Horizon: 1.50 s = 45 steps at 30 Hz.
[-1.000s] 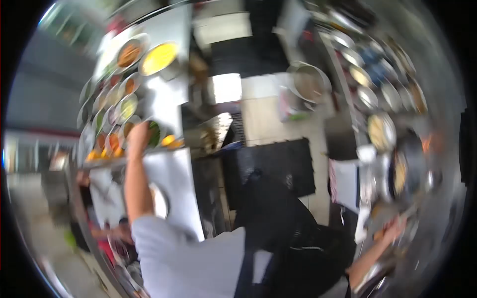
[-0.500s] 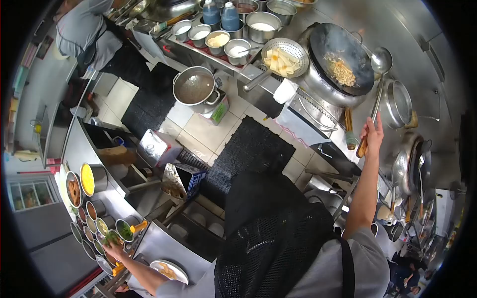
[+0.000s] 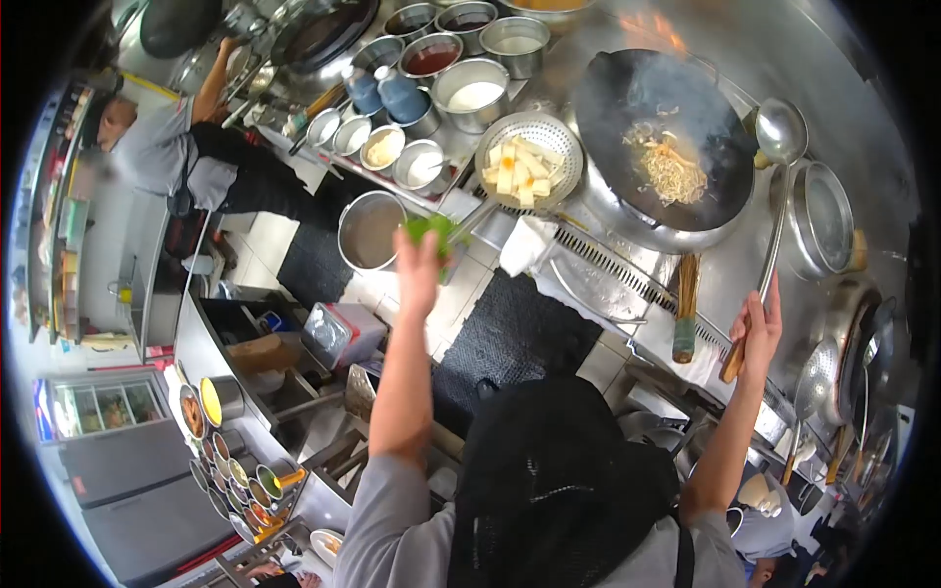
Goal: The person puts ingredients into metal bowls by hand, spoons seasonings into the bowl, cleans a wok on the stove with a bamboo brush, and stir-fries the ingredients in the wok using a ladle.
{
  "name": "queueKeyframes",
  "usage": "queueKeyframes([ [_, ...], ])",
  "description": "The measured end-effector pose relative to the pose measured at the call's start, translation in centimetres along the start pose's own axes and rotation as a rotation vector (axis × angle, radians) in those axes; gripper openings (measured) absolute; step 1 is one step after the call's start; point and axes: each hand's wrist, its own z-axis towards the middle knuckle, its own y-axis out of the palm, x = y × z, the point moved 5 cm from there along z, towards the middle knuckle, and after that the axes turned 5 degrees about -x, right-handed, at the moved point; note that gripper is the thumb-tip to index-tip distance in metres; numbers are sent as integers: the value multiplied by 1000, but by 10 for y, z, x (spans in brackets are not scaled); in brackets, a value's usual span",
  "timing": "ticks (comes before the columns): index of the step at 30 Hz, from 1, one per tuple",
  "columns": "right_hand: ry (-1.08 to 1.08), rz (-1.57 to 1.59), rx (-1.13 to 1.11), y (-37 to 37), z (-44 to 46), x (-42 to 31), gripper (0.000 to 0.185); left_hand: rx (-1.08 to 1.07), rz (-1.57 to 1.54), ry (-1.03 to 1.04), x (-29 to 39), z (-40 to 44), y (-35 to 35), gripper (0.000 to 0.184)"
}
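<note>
My left hand (image 3: 419, 279) is raised over the floor gap, its fingers closed round a bunch of green leaves (image 3: 431, 233), blurred a little by motion. My right hand (image 3: 758, 328) grips the wooden handle of a ladle (image 3: 781, 132), whose bowl hangs beside the right rim of a black wok (image 3: 603, 108). Pale shredded food (image 3: 671, 174) lies in the smoking wok, and flames show behind its far rim. Left of the wok, a perforated strainer (image 3: 559, 137) carries pale cut pieces (image 3: 520, 174).
Several seasoning pots (image 3: 474, 93) line the counter near two blue-filled bottles (image 3: 400, 96). A large pot (image 3: 372, 230) stands below my left hand. A bamboo brush (image 3: 686, 314) and a white cloth (image 3: 527, 245) lie by the stove. Another person (image 3: 167, 157) works at far left.
My left hand has come from the ingredient containers at lower left up toward the stove, with green leaves in it. Flames have appeared behind the wok. My right hand still holds the ladle.
</note>
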Motion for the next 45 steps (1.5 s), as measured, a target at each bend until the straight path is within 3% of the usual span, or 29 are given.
queueKeyframes([
  [1, 5, -39, 19, -6, -1, -3, 62, -167, 157, 103, -4, 32, 46, 42],
  [2, 10, -79, 39, -13, -1, -5, 62, -188, 314, 87, -15, 62, 80, 31],
  [3, 13, -70, 51, -24, -1, -3, 62, -185, 268, 178, -21, 84, 111, 36],
  [4, 8, -95, 45, -34, -2, -2, 62, -71, 775, 391, -31, 111, 123, 38],
  [8, 0, -182, 64, -65, -10, -7, 62, -119, 943, 261, -40, 164, 167, 31],
  [12, 38, -202, 107, -92, -14, 2, 61, -131, 1173, 225, -30, 189, 183, 46],
  [21, 63, -286, 144, -130, -19, 69, 60, -139, 1105, 295, -15, 192, 183, 47],
  [24, 131, -368, 190, -130, -25, 100, 60, -137, 1075, 409, -14, 195, 183, 40],
  [26, 80, -696, 186, -145, -26, 126, 60, -73, 1080, 676, -14, 197, 187, 30],
  [27, 208, -857, 177, -140, -29, 125, 61, -83, 1028, 631, -5, 194, 186, 26],
  [28, 91, -896, 177, -139, -31, 135, 60, -24, 980, 642, 8, 184, 188, 26],
  [30, -100, -978, 156, -128, -37, 143, 58, -63, 454, 211, 4, 183, 177, 30],
  [31, -106, -990, 147, -129, -40, 146, 58, -53, 444, 204, 0, 179, 173, 30],
  [33, 3, -1036, 150, -124, -44, 159, 59, -125, -239, 31, -12, 170, 148, 26],
  [35, 65, -1087, 113, -129, -42, 177, 63, -217, -647, -159, -3, 134, 124, 19],
  [36, -48, -1038, 72, -132, -40, 187, 67, -151, -680, -145, 11, 107, 101, 17],
  [37, -66, -1194, 62, -159, -27, 217, 67, -174, -911, -139, 0, 96, 73, 15],
  [38, 222, -941, 187, -115, -36, 174, 63, -100, -929, -162, 12, 66, 45, 11],
  [40, 14, -1082, 255, -169, -6, 206, 60, -8, -1142, -125, 15, 20, -26, 12],
  [42, -183, -1070, 362, -216, 47, 240, 59, 225, -1029, -8, 20, -39, -127, 14],
  [45, -150, -773, 245, -134, 20, 139, 68, 780, -649, 62, 33, -155, -292, 27],
])
